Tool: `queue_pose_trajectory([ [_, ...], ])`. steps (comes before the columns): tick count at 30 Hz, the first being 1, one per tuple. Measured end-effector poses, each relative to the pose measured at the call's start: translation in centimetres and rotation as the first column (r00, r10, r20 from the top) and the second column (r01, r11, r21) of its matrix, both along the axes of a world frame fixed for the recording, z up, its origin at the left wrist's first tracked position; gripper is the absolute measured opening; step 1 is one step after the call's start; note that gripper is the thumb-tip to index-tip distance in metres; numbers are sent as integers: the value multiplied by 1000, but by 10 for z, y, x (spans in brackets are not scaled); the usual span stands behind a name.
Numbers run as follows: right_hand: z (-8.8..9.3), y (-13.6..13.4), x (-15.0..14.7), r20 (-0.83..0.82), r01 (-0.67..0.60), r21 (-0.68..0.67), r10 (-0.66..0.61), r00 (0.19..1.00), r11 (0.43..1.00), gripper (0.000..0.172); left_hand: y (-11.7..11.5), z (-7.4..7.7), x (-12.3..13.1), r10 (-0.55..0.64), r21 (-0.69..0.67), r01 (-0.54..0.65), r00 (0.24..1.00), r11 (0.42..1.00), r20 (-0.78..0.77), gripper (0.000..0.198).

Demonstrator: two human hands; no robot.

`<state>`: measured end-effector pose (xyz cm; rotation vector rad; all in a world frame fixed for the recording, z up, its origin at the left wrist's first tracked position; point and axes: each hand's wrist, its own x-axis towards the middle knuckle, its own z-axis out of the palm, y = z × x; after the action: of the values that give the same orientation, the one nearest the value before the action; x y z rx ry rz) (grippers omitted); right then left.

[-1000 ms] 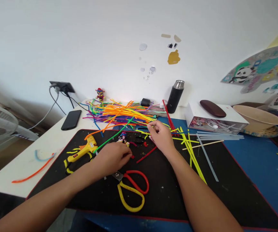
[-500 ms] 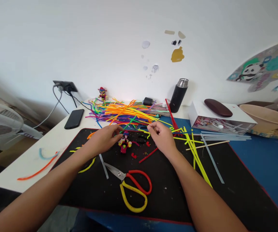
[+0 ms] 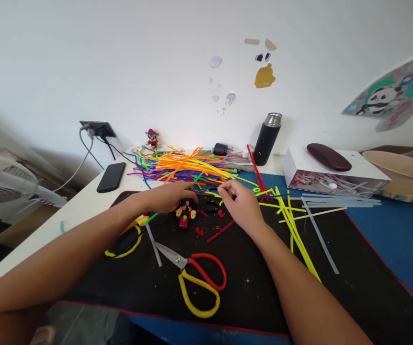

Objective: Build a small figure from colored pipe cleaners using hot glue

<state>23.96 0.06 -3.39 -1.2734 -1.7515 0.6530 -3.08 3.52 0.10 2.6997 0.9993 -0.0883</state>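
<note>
My left hand (image 3: 168, 196) is closed above the small figure, its fingers curled round a green pipe cleaner (image 3: 151, 218) that sticks out on both sides of it. Just below the fingers lies a small red, yellow and dark pipe-cleaner figure (image 3: 184, 221) on the black mat. To the right, my right hand (image 3: 238, 201) has thumb and fingertips pinched together; whatever is between them is too small to make out. Scissors (image 3: 181, 262) with one red and one yellow handle lie nearer to me. Red scraps (image 3: 200, 231) and a red pipe cleaner (image 3: 221, 231) rest between the hands.
A heap of coloured pipe cleaners (image 3: 181, 165) lies along the wall, with a second figure (image 3: 152, 138) behind it. A black flask (image 3: 268, 139), a white box (image 3: 336, 167) and a phone (image 3: 111, 177) stand or lie around. Yellow pipe cleaners (image 3: 296, 230) and glue sticks (image 3: 319, 235) are at right.
My left hand has moved right, over the top of the small figure, and the green pipe cleaner shows on its near side too. My right hand has barely moved.
</note>
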Motion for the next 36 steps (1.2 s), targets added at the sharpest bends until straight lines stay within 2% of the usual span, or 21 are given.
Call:
queue_pose_trajectory([
  [6,0,0,0,32,-1,12,1,1000,1000,20,7,1,0,-15,-50,14,1000,999,-19,58],
  [12,-1,-1,-1,48,-27,14,27,998,1000,19,4,11,-1,-10,-70,6,998,998,-60,59],
  [19,0,-2,-2,71,-51,-6,51,996,999,18,9,16,-14,69,-120,-74,997,990,-45,53],
  [24,2,-4,-4,100,-56,-38,60,993,998,18,3,16,-13,108,-161,-111,994,981,-28,54],
  [30,1,-5,-5,159,-60,-21,63,985,998,19,1,13,-12,17,-215,-9,999,977,35,55],
  [33,1,-5,-6,184,-65,-14,66,981,998,19,3,11,-13,13,-227,-7,1000,974,27,46],
  [36,-1,-5,-7,184,-74,-8,74,980,997,19,3,13,-13,32,-246,-19,998,969,47,45],
])
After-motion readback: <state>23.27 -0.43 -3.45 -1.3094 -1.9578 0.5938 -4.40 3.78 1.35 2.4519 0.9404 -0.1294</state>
